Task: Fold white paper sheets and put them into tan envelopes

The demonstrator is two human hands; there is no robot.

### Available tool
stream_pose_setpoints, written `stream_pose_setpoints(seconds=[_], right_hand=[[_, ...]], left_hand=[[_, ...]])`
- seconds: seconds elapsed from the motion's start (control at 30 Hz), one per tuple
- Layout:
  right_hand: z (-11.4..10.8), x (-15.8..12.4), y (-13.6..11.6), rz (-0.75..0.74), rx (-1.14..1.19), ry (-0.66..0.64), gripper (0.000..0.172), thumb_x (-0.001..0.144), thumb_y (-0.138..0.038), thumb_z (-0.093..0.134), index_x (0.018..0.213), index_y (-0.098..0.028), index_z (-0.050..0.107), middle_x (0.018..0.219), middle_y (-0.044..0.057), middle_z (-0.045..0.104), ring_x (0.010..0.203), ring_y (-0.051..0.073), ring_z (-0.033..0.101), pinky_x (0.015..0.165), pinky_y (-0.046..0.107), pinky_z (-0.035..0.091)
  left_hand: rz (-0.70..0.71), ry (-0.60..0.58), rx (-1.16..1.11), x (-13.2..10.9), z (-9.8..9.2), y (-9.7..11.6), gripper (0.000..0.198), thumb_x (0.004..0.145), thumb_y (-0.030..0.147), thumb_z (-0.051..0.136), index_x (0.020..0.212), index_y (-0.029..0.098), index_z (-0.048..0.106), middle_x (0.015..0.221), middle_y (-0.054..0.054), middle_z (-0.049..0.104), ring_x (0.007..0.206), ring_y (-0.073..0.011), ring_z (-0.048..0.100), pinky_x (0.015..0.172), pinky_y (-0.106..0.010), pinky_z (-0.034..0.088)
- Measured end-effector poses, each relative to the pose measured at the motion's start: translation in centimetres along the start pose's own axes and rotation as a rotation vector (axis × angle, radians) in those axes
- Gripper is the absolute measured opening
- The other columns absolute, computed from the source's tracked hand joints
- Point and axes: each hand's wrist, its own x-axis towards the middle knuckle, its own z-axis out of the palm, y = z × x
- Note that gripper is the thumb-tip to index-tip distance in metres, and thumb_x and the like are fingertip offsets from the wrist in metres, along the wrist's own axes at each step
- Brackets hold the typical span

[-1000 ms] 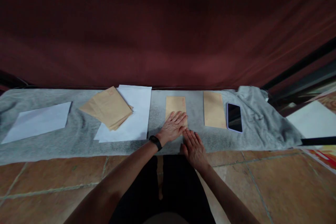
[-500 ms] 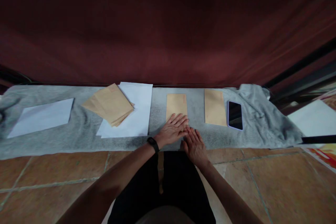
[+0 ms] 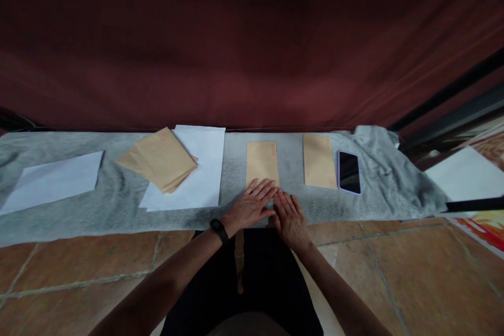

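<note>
Head view: mid-frame lies a tan, red-printed envelope (image 3: 261, 161), contents hidden, left hand (image 3: 252, 206) and right hand (image 3: 292, 222) flat at its lower end.

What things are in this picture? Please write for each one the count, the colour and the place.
middle envelope: 1, tan, mid-cloth
right envelope: 1, tan, beside phone
fanned envelopes: several, tan, partly on white sheets
white sheets: at least 2, white, left of middle envelope
left paper: 1 visible, white, cloth's left part
phone: 1, dark with lilac edge, cloth's right part
cloth: 1, grey, under these
backdrop: 1, dark red, behind cloth
floor tiles: several, orange-brown, below
wristband: 1, black, left wrist
trousers: 1 pair, black, bottom centre
left hand: 1, bare, over middle envelope's near end
right hand: 1, bare, beside left hand
</note>
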Motion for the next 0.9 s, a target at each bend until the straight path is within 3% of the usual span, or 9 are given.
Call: stream_pose_setpoints(seconds=[0.43, 0.6, 0.77, 0.9], right_hand=[[-0.4, 0.0, 0.3, 0.074, 0.098, 0.047, 0.054, 0.108, -0.031, 0.036, 0.160, -0.018, 0.032, 0.158, 0.013, 0.048, 0.149, 0.024, 0.041, 0.123, 0.052, 0.036], [0.0, 3.3, -0.6, 0.073, 0.159, 0.046, 0.052, 0.108, -0.032, 0.031, 0.157, -0.014, 0.038, 0.154, 0.014, 0.052, 0.147, 0.024, 0.044, 0.121, 0.051, 0.038], [1.3, 6.9, -2.4, -0.045, 0.155, -0.048, 0.050, 0.109, -0.036, 0.032, 0.153, -0.016, 0.046, 0.157, 0.010, 0.049, 0.149, 0.022, 0.040, 0.125, 0.046, 0.032], [2.1, 8.3, -1.8, -0.017, 0.082, -0.032, 0.052, 0.108, -0.037, 0.035, 0.156, -0.017, 0.041, 0.161, 0.012, 0.042, 0.151, 0.023, 0.037, 0.125, 0.048, 0.029]], left_hand=[[-0.019, -0.012, 0.010, -4.0, -0.6, 0.1, 0.070, 0.104, 0.057, 0.040, 0.160, 0.018, 0.028, 0.167, -0.010, 0.030, 0.156, -0.0217, 0.023, 0.128, -0.041, 0.021], [-0.020, -0.009, 0.001, -4.7, 0.2, -0.1, 0.072, 0.103, 0.058, 0.041, 0.160, 0.016, 0.029, 0.166, -0.011, 0.032, 0.156, -0.0223, 0.024, 0.128, -0.041, 0.023], [-0.047, 0.004, 0.001, -4.8, 1.0, 0.0, 0.067, 0.100, 0.058, 0.048, 0.149, 0.013, 0.047, 0.155, -0.016, 0.050, 0.150, -0.0246, 0.038, 0.126, -0.042, 0.028], [-0.040, 0.009, 0.014, -4.8, 0.6, 0.2, 0.064, 0.101, 0.056, 0.048, 0.147, 0.011, 0.050, 0.153, -0.016, 0.053, 0.148, -0.0254, 0.042, 0.126, -0.043, 0.028]])
